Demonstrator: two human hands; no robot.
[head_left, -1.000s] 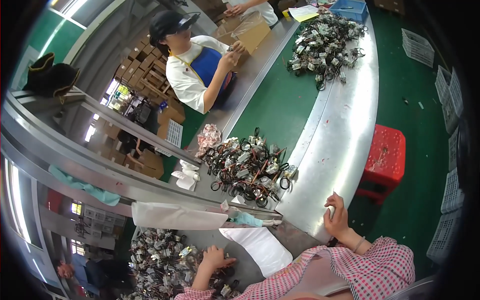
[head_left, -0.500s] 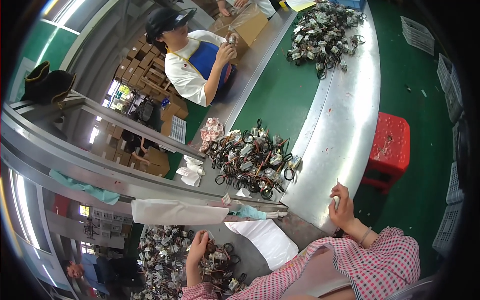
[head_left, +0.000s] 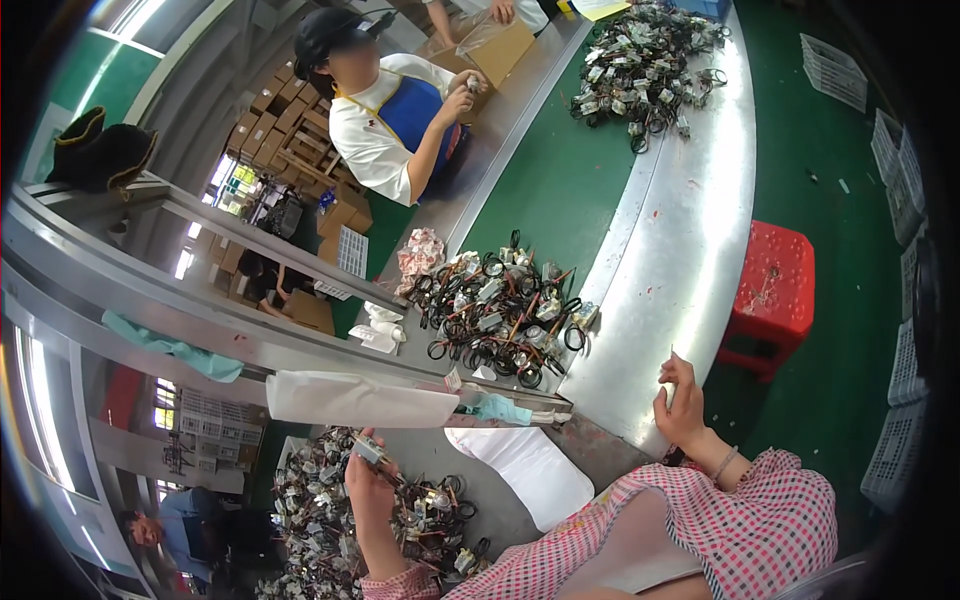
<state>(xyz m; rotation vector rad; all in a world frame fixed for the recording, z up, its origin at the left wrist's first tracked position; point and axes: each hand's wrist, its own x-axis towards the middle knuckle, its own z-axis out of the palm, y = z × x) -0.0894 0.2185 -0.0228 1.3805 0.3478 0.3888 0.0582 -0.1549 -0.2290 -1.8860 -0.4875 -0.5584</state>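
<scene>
My left hand (head_left: 370,490) is raised over a heap of small wired parts (head_left: 320,510) at the lower left. A small grey-white boxy part (head_left: 369,448) is held at its fingertips. Much of the hand's inner side is hidden. My right hand (head_left: 684,407) is at the right, over the metal table edge (head_left: 640,380), its fingers curled round a slim pale object (head_left: 668,392) with a thin tip pointing away; its exact kind is too small to tell. A second pile of black-cabled parts (head_left: 500,310) lies on the green tabletop beyond the metal frame.
Another heap of wired parts (head_left: 650,75) sits farther along the table. White cloth (head_left: 530,480) lies between my arms. A red stool (head_left: 770,285) stands at the right, with plastic crates (head_left: 895,450) beyond. Across the table, a co-worker (head_left: 400,120) in a blue apron handles a small part.
My left hand has moved left and up from the heap, and a grey-white boxy part now shows at its fingertips. The right hand keeps its grip, nearly still.
</scene>
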